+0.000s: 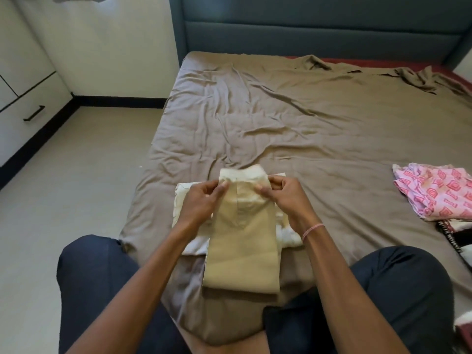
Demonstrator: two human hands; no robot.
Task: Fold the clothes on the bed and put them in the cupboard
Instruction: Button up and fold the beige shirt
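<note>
The folded beige trousers (242,251) lie lengthwise on the near end of the bed (281,118). Their waistband end points to 12 o'clock and their folded end reaches toward the person's knees at 6 o'clock. The left hand (201,200) pinches the waistband's left corner between thumb and fingers, and the right hand (283,198), above a pink wrist thread (313,229), pinches the right corner with curled fingers. A folded white garment (184,198) lies under the trousers, showing on both sides. At 3 o'clock from the trousers, well apart, a pink patterned garment (439,192) sits on the brown sheet, overlapping a black-and-white cloth (449,231). The white cupboard (23,98) stands across the floor at 10 o'clock, and the blue-grey headboard (306,29) rises at 12 o'clock.
</note>
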